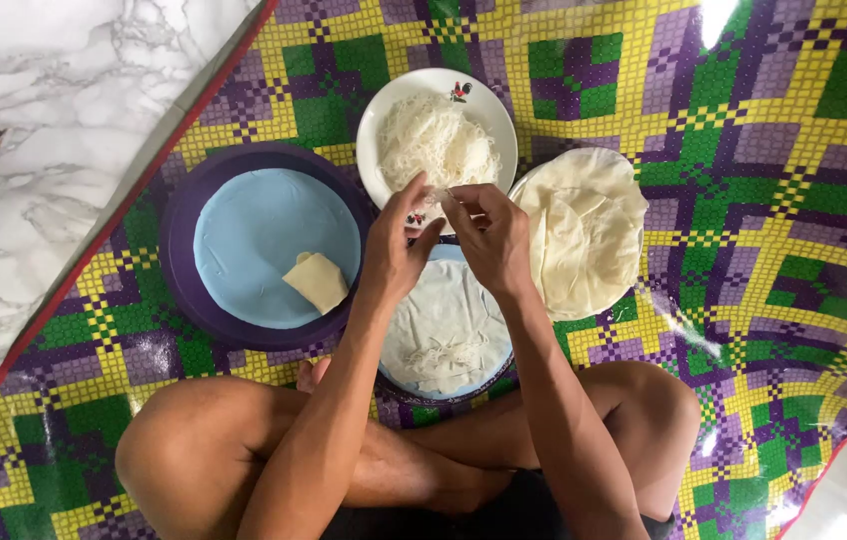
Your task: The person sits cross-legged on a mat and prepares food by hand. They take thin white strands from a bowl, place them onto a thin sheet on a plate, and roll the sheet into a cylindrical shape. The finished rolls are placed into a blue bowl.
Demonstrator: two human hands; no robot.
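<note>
Head camera: I see a glossy plaid mat (744, 250) of purple, green and yellow squares, white marble floor (34, 120) beside it. My left hand (396, 245) and right hand (489, 235) pinch thin white noodle strands (441, 192) between them, above the white round plate of noodles (399, 105)'s near edge. A damp translucent wrapper (444, 320) lies below; a folded roll (316, 280) sits on the blue tray (244, 230).

No packages, labels, signs or screens in view.
</note>
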